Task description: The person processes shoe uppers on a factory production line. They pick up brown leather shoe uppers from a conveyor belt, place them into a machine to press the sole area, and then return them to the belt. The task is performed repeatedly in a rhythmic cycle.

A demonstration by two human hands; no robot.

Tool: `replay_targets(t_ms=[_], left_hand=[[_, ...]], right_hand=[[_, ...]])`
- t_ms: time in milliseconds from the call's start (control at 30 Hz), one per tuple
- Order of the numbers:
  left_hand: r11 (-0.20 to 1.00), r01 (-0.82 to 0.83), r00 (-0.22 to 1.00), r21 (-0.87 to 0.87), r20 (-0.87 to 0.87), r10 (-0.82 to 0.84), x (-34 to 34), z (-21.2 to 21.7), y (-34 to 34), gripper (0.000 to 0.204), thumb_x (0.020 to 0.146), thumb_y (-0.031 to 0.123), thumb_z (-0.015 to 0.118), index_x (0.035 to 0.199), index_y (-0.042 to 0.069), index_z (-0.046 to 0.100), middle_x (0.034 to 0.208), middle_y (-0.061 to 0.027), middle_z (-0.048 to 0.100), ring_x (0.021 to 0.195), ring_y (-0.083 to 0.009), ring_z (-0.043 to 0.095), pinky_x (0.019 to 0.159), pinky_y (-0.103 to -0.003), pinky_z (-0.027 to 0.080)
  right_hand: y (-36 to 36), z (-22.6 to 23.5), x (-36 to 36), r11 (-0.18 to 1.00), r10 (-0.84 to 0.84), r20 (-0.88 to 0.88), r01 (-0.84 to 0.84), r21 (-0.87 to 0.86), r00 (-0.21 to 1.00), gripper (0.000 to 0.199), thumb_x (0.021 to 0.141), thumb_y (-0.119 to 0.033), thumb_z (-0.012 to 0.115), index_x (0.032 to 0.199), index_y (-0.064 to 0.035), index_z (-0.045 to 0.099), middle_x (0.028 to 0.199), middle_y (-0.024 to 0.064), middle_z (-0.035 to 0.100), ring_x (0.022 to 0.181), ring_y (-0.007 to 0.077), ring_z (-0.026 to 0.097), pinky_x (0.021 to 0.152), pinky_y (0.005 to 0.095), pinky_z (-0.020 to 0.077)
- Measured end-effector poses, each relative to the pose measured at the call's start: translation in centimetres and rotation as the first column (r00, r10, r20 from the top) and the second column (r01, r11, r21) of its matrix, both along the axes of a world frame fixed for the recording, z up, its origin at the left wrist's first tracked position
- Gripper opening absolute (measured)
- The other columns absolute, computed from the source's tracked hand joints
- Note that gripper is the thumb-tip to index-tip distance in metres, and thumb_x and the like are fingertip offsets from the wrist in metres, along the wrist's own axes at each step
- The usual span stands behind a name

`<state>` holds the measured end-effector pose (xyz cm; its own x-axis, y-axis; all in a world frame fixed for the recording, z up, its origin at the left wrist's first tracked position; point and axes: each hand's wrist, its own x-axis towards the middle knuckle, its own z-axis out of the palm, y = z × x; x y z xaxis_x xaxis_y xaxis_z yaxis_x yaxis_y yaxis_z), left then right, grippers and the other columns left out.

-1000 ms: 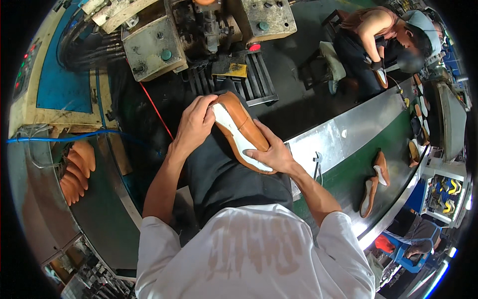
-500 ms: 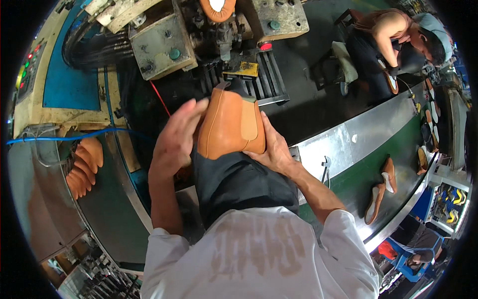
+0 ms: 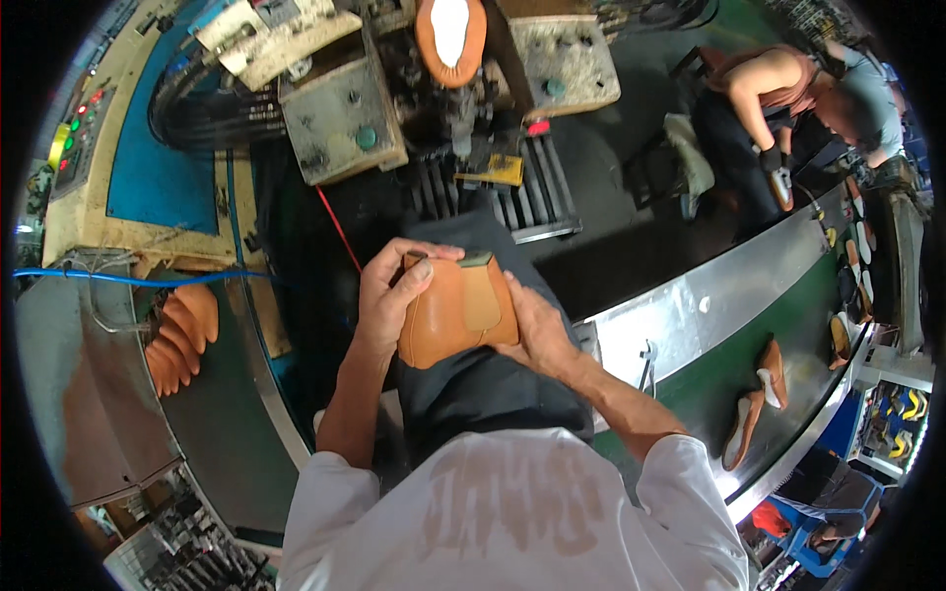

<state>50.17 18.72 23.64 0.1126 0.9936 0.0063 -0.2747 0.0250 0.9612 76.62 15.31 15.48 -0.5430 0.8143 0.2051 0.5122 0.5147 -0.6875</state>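
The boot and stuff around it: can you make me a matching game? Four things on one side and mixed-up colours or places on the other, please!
Things:
1. boot
2. hose
3. shirt
4. tan pieces

Colours and places:
A. white with brownish marks
B. overlapping in a row, at the picture's left
C. held between the left hand and the right hand
D. bright blue

Right pairs: 1-C, 2-D, 3-A, 4-B
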Motion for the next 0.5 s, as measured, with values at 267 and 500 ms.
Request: replay_targets(t_ms=[267,500], left_hand=[[0.874,-0.032,0.921,-0.485,0.325,0.214,-8.3,-13.0,4.4,0.033,0.112,0.033,0.056,0.134,0.010,0.066,0.117,-0.0098,0.076,0.108,-0.0266,0.074,0.096,-0.044,0.061],[0.622,-0.074,0.956,-0.779,0.121,0.266,-7.8,-14.9,3.9,0.036,0.113,0.038,0.048,0.128,0.011,0.068,0.126,-0.0092,0.071,0.109,-0.0267,0.073,0.099,-0.046,0.060]], right_hand=[[6.7,6.0,-3.8,0.711,0.004,-0.119,-0.086,-0.698,0.993,0.109,0.081,-0.048,0.091,0.170,-0.0131,0.037,0.150,0.0319,0.060,0.128,0.0481,0.065,0.110,0.0476,0.0531],[3.9,7.2,-2.6,0.935,0.353,0.247,-0.346,-0.075,0.902,0.090,0.082,-0.012,0.084,0.162,-0.0368,0.050,0.170,0.0322,0.028,0.119,0.0495,0.061,0.101,0.0553,0.0586]])
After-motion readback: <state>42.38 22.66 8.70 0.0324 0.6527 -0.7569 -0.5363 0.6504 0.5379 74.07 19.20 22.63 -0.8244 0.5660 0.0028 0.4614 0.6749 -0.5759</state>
